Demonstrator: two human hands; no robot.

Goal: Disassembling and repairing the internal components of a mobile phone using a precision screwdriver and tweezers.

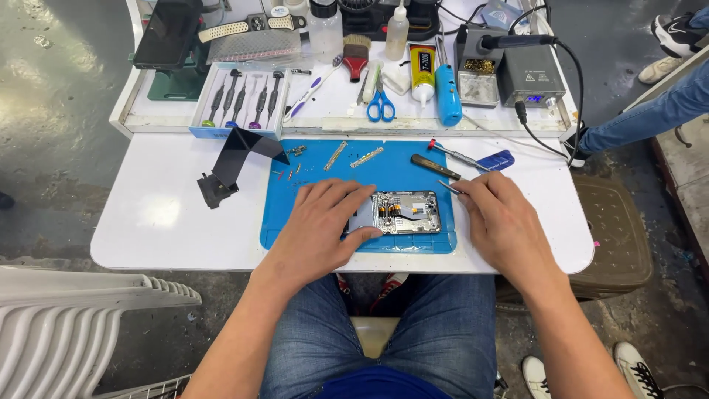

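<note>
Opened phone [399, 213], back cover off, internals up, lies flat on blue work mat [325, 159] near front edge of white surface [162, 214]. Left hand [325, 222] flat over phone's left end, fingers spread, thumb on lower edge, pinning it, not gripping. Right hand [498, 218] just right of phone, fingers pinched narrow on tweezers [450, 187], tip pointing toward phone's top-right corner; contact w/ phone: can't tell. On mat further back: dark spudger [436, 166], red-tipped screwdriver [458, 155], small metal brackets [367, 157], loose screws. Black bent stand [236, 162] off mat's left corner. Rear tray: precision driver set [244, 100], blue scissors [381, 106], brush [356, 55], glue tube [422, 70], soldering station [528, 74]. Another person's legs at far right.
</note>
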